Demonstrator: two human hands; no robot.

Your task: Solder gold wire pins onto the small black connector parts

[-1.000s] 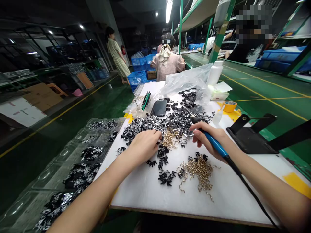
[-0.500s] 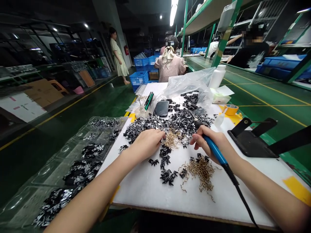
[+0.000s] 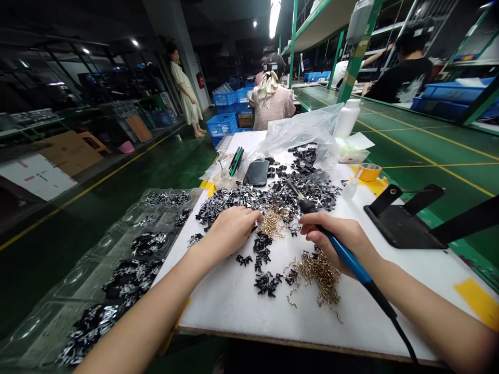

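My right hand is closed around the blue handle of a soldering iron. Its metal tip points up and left over the heap of small black and silver parts. My left hand rests at the near edge of that heap, fingers curled and pressed together. Whatever those fingers pinch is hidden. Just right of its fingertips is a small pile of gold bent pins. A larger pile of gold pins lies below my right hand. Loose black plastic parts lie between the piles and the table's front edge.
Clear plastic trays of similar parts stand left of the white table. A phone, clear plastic bag, white bottle and orange tape roll are farther back. A black metal stand is at right. Several people are beyond.
My right hand has shifted slightly left, and the soldering iron's tip has swung left across the heap. My left hand stays almost in place, with its fingers still curled.
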